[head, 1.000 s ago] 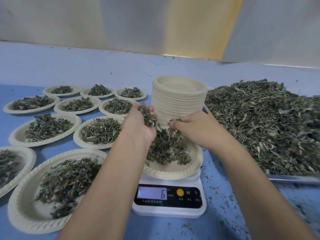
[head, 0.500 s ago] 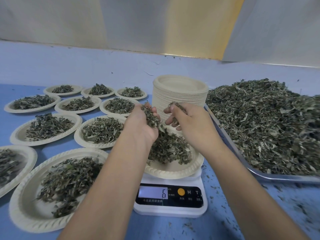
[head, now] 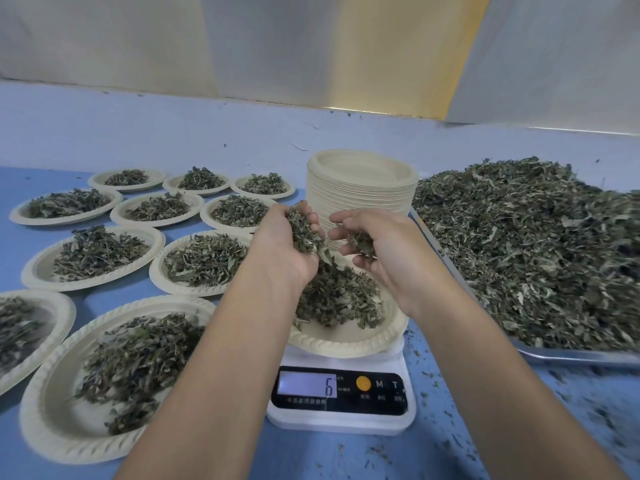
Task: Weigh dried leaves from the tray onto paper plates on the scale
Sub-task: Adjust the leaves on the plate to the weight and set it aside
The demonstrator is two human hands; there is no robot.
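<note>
Tray (head: 571, 355): at your right, heaped with dried leaves (head: 519, 244); its near rim lies just beside the scale, so a swinging forearm could knock it.
Filled plates (head: 204, 261): crowd your left; little room there.
Plate stack (head: 360, 188): just behind your hands; a nudge could topple it.
Scale (head: 341, 396): reads 6; the paper plate (head: 346, 344) sits on it, part filled.
Left hand (head: 284, 244): curled round a clump above the plate; loosen fast and you overshoot.
Right hand (head: 384, 247): pinching a small tuft.
</note>
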